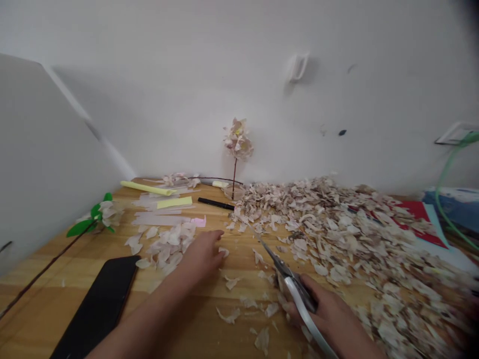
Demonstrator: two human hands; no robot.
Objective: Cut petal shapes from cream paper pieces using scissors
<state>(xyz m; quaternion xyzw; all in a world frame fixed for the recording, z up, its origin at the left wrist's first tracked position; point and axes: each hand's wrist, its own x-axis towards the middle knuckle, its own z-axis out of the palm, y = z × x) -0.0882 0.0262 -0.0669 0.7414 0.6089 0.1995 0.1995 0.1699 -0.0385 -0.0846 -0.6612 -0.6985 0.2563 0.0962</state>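
Observation:
My right hand is closed around the white handles of a pair of scissors, whose blades point up and left over the wooden table. My left hand rests on the table with its fingers curled down beside a small heap of pale paper petals, fingertips touching one petal. A big pile of cut petal scraps spreads across the right half of the table.
A black phone lies at lower left. Yellow and white paper strips, a black pen and a paper flower on a stem stand near the wall. A green-leaved stem lies left; red and blue sheets right.

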